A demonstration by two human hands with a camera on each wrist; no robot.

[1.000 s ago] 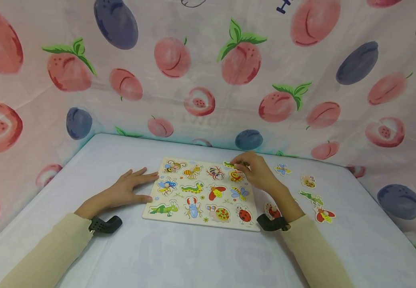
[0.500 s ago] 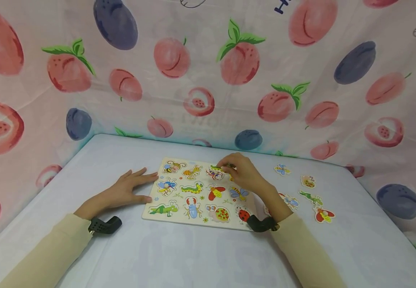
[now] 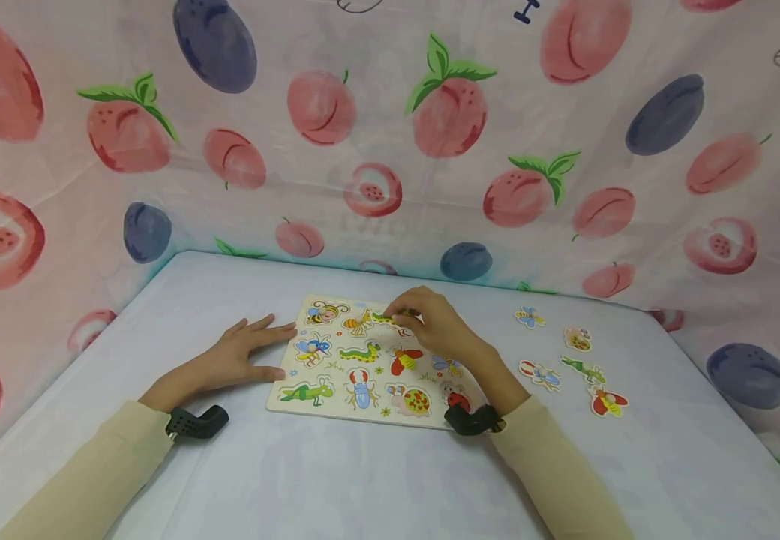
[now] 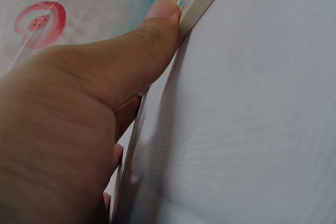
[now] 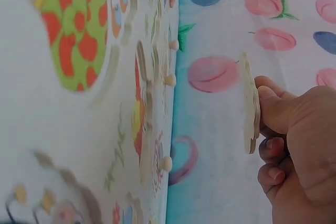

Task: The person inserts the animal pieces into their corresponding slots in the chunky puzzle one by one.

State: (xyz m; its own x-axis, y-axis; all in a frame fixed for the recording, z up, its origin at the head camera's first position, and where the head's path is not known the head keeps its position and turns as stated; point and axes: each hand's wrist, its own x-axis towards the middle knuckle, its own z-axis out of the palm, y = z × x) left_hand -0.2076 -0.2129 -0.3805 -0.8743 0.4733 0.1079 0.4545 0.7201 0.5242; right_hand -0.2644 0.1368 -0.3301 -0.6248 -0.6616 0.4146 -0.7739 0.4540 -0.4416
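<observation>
A wooden insect puzzle board [image 3: 339,410] lies on the table, printed with insects and with several knobbed pieces seated in its upper part. My left hand [image 3: 244,352] rests at the board's left edge with fingers spread, and its thumb [image 4: 163,11] lies on the rim in the left wrist view. My right hand [image 3: 433,326] pinches a green caterpillar puzzle piece [image 3: 381,318] over the upper row. In the right wrist view, that piece [image 5: 250,108] is edge-on and raised off the board. The caterpillar picture [image 3: 360,351] shows in the middle row, just below it.
Loose pieces lie right of the board: a bee [image 3: 529,317], a snail [image 3: 577,340], a grasshopper [image 3: 583,370], a stag beetle [image 3: 540,375] and a red-winged insect [image 3: 608,403]. A fruit-print cloth [image 3: 376,247] hangs behind the table.
My right hand has moved left across the board's upper row with the caterpillar piece. The stag beetle piece has come out from behind the forearm. My left hand has stayed in place.
</observation>
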